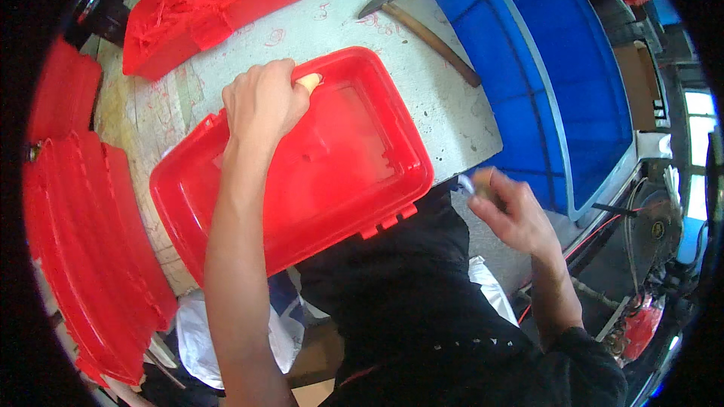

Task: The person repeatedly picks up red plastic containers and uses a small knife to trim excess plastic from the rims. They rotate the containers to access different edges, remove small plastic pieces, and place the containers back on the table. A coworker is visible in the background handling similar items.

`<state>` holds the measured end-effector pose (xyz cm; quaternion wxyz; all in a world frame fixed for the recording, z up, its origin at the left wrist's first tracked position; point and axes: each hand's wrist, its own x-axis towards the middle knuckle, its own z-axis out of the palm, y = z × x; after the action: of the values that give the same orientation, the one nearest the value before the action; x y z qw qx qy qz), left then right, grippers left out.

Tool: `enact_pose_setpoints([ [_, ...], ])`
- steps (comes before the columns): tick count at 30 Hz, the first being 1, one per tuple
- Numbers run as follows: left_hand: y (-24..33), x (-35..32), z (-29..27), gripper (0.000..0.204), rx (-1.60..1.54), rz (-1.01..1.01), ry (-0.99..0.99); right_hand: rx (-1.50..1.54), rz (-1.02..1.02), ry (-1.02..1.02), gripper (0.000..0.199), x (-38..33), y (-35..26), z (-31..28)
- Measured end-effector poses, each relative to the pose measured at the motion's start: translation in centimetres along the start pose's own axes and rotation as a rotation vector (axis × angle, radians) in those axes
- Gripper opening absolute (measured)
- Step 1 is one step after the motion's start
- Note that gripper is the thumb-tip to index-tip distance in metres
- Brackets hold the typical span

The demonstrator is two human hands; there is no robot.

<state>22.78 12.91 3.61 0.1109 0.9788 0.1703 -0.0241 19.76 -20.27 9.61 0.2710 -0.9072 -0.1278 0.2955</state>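
A shallow red plastic tray [343,143] with raised walls lies tilted across the table's near edge, next to my body. My left hand [260,102] is closed over its far left rim. A yellow cover [309,82] sits on a digit of that hand, inside the tray wall. Just off the tray's right corner, my right hand [513,207] is closed around a small object with a pale, shiny end [465,184]. Motion blur and the fingers hide what kind of object it is. Small hinge-like tabs [388,221] stick out from the tray's near rim.
A red bin [219,26] full of red plastic scraps stands at the far left of the table [302,26]. A hammer [422,34] lies beyond the tray. Stacked red plastic parts [102,249] fill the left side. A large blue crate [528,83] stands at right.
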Motion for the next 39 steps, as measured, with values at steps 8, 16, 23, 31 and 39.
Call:
enact_pose_setpoints([
  [8,0.5,-0.2,-0.4,0.043,0.028,-0.026,0.034,0.249,-0.073,0.202,0.032,3.8,0.2,6.0],
  [16,-5.3,1.3,-3.6,0.034,-0.054,-0.113,-0.003,0.398,-0.113,-0.063,0.026,1.2,4.6,6.1],
  [23,-14.1,-11.1,-8.8,0.042,-0.205,-0.672,-0.488,0.575,-0.304,0.101,0.013,2.4,7.1,5.9],
  [31,0.3,-4.6,-3.9,0.05,0.129,0.668,0.513,0.904,-0.128,0.027,0.021,4.7,3.9,7.5],
  [39,2.2,-0.4,1.2,0.043,0.027,0.253,0.046,1.011,-0.099,0.08,0.026,7.5,1.9,7.8],
])
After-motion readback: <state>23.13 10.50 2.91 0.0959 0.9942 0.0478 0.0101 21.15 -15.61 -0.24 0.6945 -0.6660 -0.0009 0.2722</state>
